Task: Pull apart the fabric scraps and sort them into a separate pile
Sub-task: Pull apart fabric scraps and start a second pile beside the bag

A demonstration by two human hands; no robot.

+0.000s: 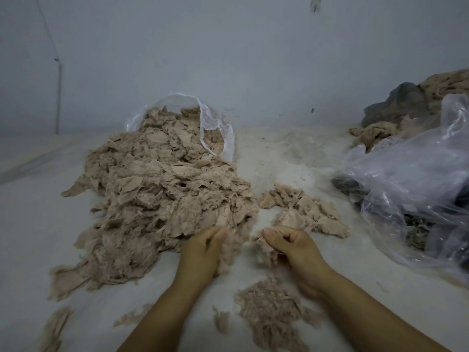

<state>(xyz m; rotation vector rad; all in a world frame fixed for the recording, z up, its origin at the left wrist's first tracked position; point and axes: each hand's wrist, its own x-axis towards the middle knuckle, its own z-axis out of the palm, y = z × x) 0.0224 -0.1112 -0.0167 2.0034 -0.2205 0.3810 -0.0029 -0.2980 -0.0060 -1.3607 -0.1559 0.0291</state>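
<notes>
A small heap of shredded fluff lies nearest, just under the right wrist. The fabric scraps look feather-light, limp and fuzzy, clinging to one another, so I judge they want a fingertip pinch at a loose edge and a gentle tug apart. The left hand has its fingers curled into the near edge of the big scrap pile, gripping a tuft. The right hand, just beside it, pinches a scrap between thumb and curled fingers. Beyond the right hand sits the sorted pile, apart from the big one.
</notes>
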